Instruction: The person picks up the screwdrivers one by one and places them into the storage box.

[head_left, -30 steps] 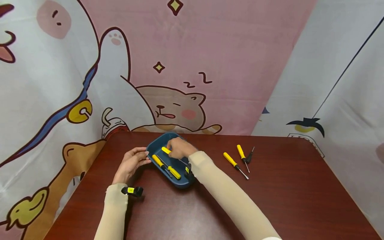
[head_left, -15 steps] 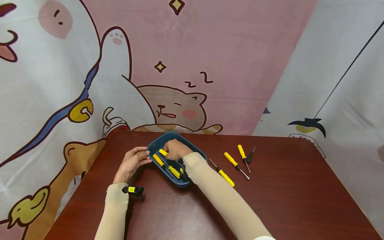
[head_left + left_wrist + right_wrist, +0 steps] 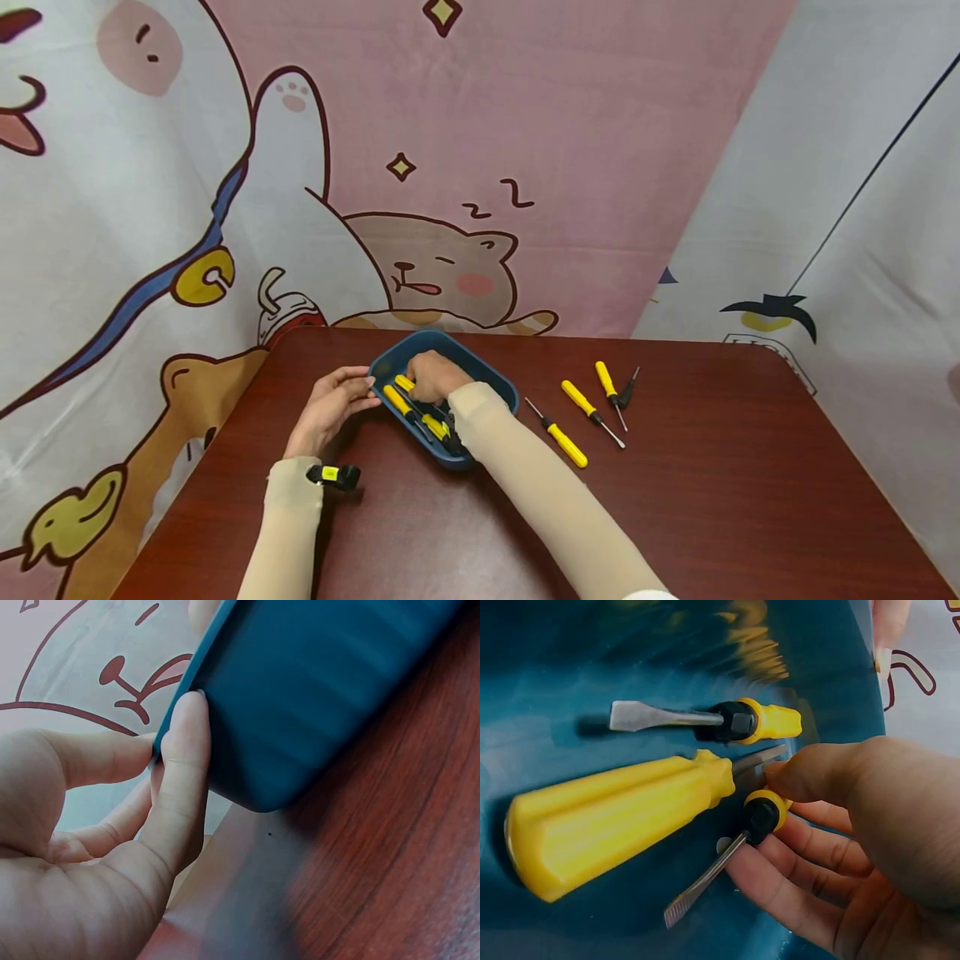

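A blue plastic tray point(image 3: 504, 392) stands on the table, its corner rim pinched between the thumb and fingers of my left hand point(image 3: 324, 410). In the left wrist view, the tray's ribbed outer wall point(image 3: 315, 705) rises beside those fingers. My right hand point(image 3: 435, 377) is inside the tray and grips a yellow-and-black screwdriver point(image 3: 763, 816) by its handle, which the fingers partly hide. The flat blade of that screwdriver points away from the hand, low over the tray floor. Two more yellow screwdrivers lie beside it, one with its handle point(image 3: 615, 821) nearest, the other with its blade point(image 3: 649, 717) showing.
To the right of the tray, three yellow-handled screwdrivers lie on the brown table: one near the sleeve point(image 3: 566, 444), one in the middle point(image 3: 577, 397) and one farther back point(image 3: 605, 381). A small black-handled screwdriver point(image 3: 627, 393) lies beside the last. A cartoon-print cloth point(image 3: 600, 167) hangs behind.
My right hand has shifted left and lower in the tray with the screwdriver. Its forearm moved left too, uncovering a screwdriver on the table. My left hand stays on the rim.
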Available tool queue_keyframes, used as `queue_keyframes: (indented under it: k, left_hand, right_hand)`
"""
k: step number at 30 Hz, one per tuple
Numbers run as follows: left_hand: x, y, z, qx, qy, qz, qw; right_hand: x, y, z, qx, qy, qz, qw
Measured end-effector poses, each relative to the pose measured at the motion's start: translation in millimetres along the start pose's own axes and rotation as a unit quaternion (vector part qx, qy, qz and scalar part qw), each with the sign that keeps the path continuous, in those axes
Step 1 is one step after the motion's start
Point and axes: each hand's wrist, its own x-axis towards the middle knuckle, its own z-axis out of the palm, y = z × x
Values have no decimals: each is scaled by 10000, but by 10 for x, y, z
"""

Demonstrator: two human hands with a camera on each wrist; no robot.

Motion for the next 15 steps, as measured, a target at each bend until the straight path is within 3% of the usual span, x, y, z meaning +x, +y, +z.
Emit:
queue_keyframes:
  k: [15]
  left_hand:
    - [-9,12,19,65,39,0,10000]
  right_hand:
    - [6,15,8,88,-20,72,9999]
